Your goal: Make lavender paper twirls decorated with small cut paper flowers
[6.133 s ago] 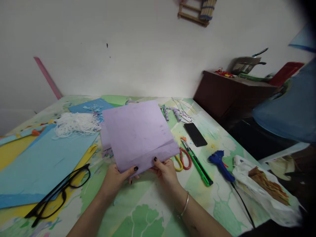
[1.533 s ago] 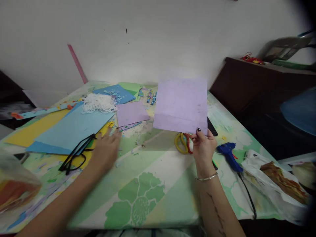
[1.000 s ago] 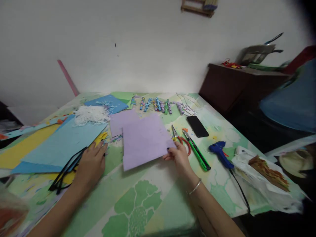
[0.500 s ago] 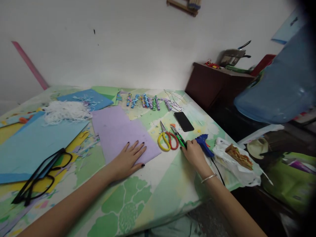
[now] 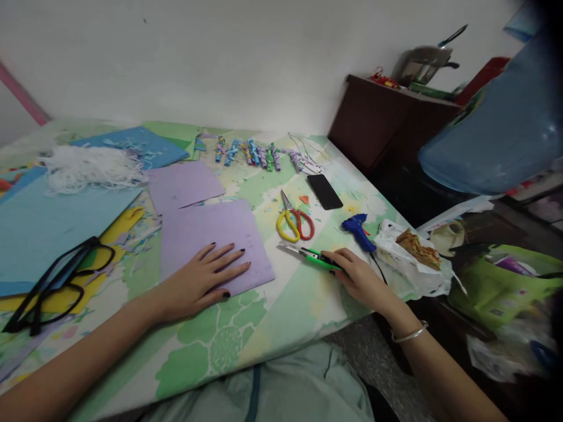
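My left hand [image 5: 211,275] lies flat, fingers spread, on the near purple sheet [image 5: 206,225]. A second purple sheet [image 5: 185,184] lies just behind it. In my right hand [image 5: 356,272] is a green utility knife [image 5: 317,258], its blade out and pointing left toward the purple sheet's right side. Scissors [image 5: 290,220] with one yellow and one red handle rest beyond the knife. A blue glue gun [image 5: 358,231] lies behind my right hand, its cord running toward the table edge.
A black phone [image 5: 324,191] and several decorated paper rolls [image 5: 250,153] lie farther back. Blue sheets [image 5: 88,217], white stringy shreds [image 5: 94,167] and black glasses frames [image 5: 57,287] cover the left. Food in a white bag [image 5: 409,258] sits at the right edge.
My right hand has lifted the utility knife from beside the scissors and drawn it nearer, turning the blade leftward. My left hand stays flat on the purple sheet. The view has shifted somewhat.
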